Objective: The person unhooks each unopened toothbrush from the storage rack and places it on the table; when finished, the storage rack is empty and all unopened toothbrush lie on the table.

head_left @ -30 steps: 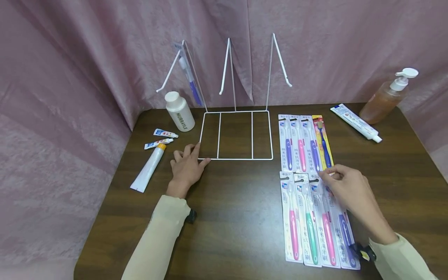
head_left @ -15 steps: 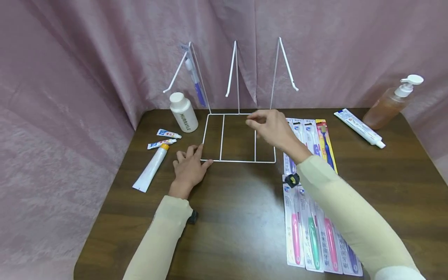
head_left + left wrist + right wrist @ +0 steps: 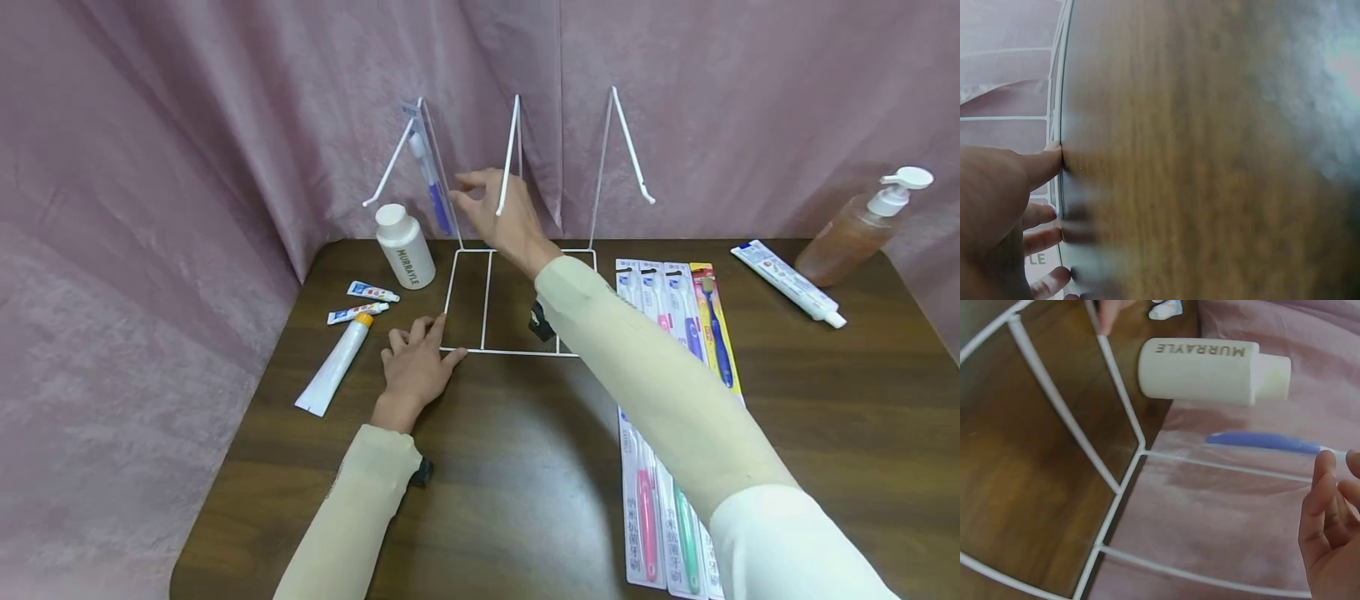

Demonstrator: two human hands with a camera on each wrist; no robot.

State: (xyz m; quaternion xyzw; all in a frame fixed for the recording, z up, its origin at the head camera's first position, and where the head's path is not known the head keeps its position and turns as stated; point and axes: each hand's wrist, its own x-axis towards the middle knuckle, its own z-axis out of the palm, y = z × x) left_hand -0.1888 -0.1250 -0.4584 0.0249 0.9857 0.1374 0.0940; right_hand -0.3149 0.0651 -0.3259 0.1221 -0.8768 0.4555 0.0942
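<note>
A white wire rack stands on the table with hooked arms rising at its back. My left hand rests at its front left corner, fingers spread, with thumb and index finger touching the wire. From the left arm hangs a packaged toothbrush with a purple handle. My right hand is raised behind the middle hook, just right of that toothbrush. In the right wrist view its fingers are loosely bent with nothing seen between them, near the purple handle.
A white bottle stands left of the rack. Two small toothpaste tubes and a larger white tube lie nearby. Several packaged toothbrushes lie on the right, partly under my sleeve. Beyond are a toothpaste tube and a pump bottle.
My right hand has moved from the packaged toothbrushes on the right, leftward and up across the rack to beside the hanging toothbrush. The left hand has stayed at the rack's corner.
</note>
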